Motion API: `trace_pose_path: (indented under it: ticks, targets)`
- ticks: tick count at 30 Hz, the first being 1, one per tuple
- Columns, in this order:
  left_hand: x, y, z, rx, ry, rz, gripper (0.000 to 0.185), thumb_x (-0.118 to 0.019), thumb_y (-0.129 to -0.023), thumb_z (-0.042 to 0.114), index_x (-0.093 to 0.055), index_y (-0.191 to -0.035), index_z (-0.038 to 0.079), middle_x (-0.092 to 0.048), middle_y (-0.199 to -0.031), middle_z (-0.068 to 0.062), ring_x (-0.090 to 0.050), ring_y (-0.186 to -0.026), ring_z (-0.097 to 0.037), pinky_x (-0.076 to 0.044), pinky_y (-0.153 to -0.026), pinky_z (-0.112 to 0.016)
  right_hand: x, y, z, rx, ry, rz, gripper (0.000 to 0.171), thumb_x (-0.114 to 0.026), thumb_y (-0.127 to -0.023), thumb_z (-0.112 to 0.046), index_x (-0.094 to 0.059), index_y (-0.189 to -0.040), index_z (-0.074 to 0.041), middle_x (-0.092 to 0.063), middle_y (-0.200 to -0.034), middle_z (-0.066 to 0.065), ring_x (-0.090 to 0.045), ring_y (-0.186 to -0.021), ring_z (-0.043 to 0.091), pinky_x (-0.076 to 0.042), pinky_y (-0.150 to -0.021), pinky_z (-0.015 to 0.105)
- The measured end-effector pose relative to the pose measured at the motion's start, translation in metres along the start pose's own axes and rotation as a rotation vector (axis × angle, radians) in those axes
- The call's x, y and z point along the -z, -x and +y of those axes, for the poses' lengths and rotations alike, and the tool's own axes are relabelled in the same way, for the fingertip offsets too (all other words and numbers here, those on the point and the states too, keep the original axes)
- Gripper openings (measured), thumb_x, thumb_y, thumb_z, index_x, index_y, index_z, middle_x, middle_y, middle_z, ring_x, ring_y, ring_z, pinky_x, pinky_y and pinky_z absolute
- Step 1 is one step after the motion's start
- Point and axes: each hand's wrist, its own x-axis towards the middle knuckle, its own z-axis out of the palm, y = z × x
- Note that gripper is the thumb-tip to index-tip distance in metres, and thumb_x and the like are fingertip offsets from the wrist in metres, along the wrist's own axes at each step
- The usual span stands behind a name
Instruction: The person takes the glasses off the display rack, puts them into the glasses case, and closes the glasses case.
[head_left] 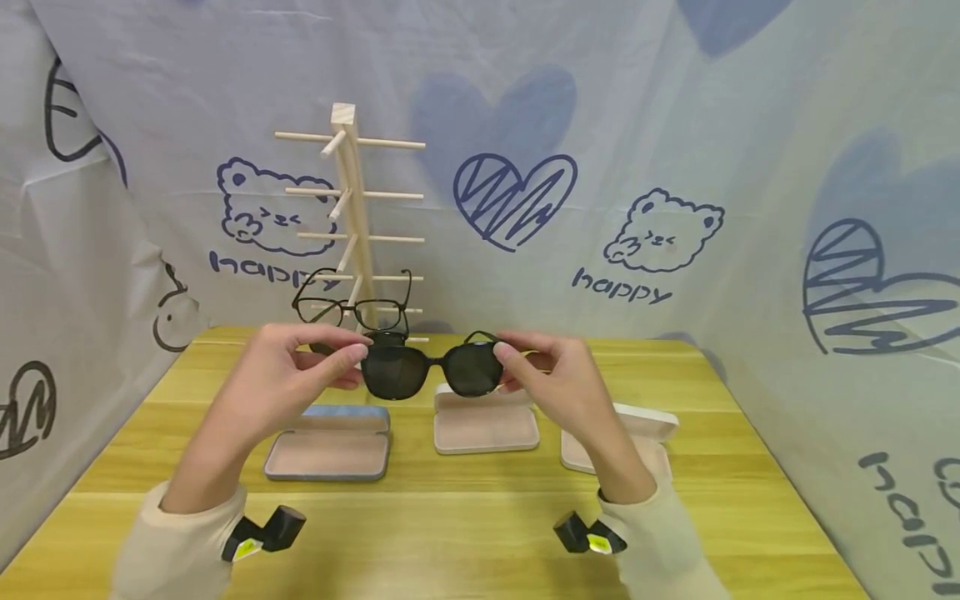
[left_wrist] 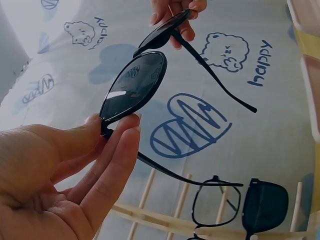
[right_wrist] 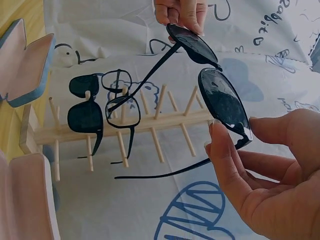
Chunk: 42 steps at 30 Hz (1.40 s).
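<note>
Black-framed sunglasses [head_left: 395, 372] with dark lenses are held up above the table, their temples unfolded and pointing away toward the rack. My left hand [head_left: 288, 367] pinches one end of the frame at the hinge between thumb and fingers. At the other hinge, my right hand [head_left: 558, 375] pinches the frame the same way. Behind them a wooden glasses rack [head_left: 352, 192] carries clear-lens glasses [head_left: 378, 313] with a black frame. Below those, a second pair of dark sunglasses [right_wrist: 85, 117] hangs on the rack, partly hidden in the head view.
Three opened glasses cases lie on the wooden table [head_left: 420, 533]: a blue-grey case [head_left: 326, 457] at left, a pale case [head_left: 486, 429] in the middle and a white case [head_left: 652, 423] at right, partly behind my right forearm. A printed cloth [head_left: 510, 108] hangs around the table.
</note>
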Motion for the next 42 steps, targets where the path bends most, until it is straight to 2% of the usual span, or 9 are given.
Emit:
trace_pose_path:
  ticks: [6,12,15,20,25,32,42]
  targets:
    - [-0.008,-0.001,-0.010,0.008,0.036,-0.022,0.026,-0.072,-0.099,0.021,-0.077,-0.115,0.003,-0.077,-0.113,-0.018,-0.078,-0.077,-0.011,-0.063,-0.078,-0.025,-0.004,0.001,0.010,-0.035,-0.032,-0.006,0.032,-0.069,-0.100,-0.018,-0.072,-0.125,0.002,-0.076,-0.094,0.019,-0.073,-0.070,0.016,-0.064,-0.073,0.027]
    - [-0.016,-0.002,-0.020,0.038,0.066,-0.043,0.025,-0.071,-0.099,0.019,-0.077,-0.116,0.001,-0.078,-0.110,-0.019,-0.079,-0.078,-0.015,-0.064,-0.078,-0.028,-0.006,0.003,0.019,-0.043,-0.050,-0.007,0.031,-0.069,-0.100,-0.015,-0.072,-0.124,0.004,-0.077,-0.100,0.021,-0.072,-0.069,0.014,-0.064,-0.071,0.027]
    - [-0.020,-0.002,-0.024,0.054,0.073,-0.051,0.025,-0.070,-0.099,0.019,-0.076,-0.117,0.001,-0.077,-0.111,-0.019,-0.079,-0.078,-0.013,-0.064,-0.078,-0.030,-0.007,0.003,0.023,-0.032,-0.047,-0.008,0.031,-0.069,-0.100,-0.013,-0.071,-0.125,0.004,-0.077,-0.104,0.022,-0.072,-0.069,0.013,-0.064,-0.070,0.027]
    - [-0.026,-0.003,-0.029,0.050,0.070,-0.050,0.023,-0.071,-0.099,0.016,-0.076,-0.115,0.000,-0.077,-0.110,-0.019,-0.078,-0.077,-0.013,-0.065,-0.077,-0.033,-0.009,0.004,0.032,0.002,-0.044,0.008,0.030,-0.068,-0.100,-0.011,-0.071,-0.124,0.006,-0.076,-0.102,0.023,-0.071,-0.070,0.012,-0.063,-0.071,0.026]
    - [-0.032,-0.006,-0.032,0.030,0.066,-0.045,0.022,-0.070,-0.099,0.012,-0.076,-0.114,-0.002,-0.078,-0.107,-0.021,-0.078,-0.074,-0.014,-0.065,-0.073,-0.030,-0.012,0.003,0.038,0.010,-0.043,0.030,0.025,-0.068,-0.099,-0.007,-0.073,-0.120,0.007,-0.076,-0.100,0.024,-0.071,-0.070,0.018,-0.063,-0.069,0.027]
    - [-0.036,-0.008,-0.034,0.027,0.090,-0.046,0.024,-0.070,-0.099,0.011,-0.075,-0.117,-0.004,-0.077,-0.109,-0.023,-0.078,-0.074,-0.013,-0.064,-0.071,-0.026,-0.014,0.002,0.042,-0.017,-0.027,0.044,0.022,-0.067,-0.099,-0.004,-0.075,-0.117,0.004,-0.076,-0.100,0.023,-0.071,-0.072,0.026,-0.060,-0.067,0.020]
    - [-0.039,-0.011,-0.042,0.061,0.091,-0.045,0.028,-0.070,-0.099,0.012,-0.073,-0.121,-0.005,-0.076,-0.114,-0.024,-0.078,-0.077,-0.013,-0.064,-0.073,-0.028,-0.016,0.005,0.043,-0.018,-0.014,0.034,0.020,-0.067,-0.099,-0.006,-0.075,-0.115,0.004,-0.076,-0.109,0.023,-0.070,-0.072,0.016,-0.060,-0.068,0.023]
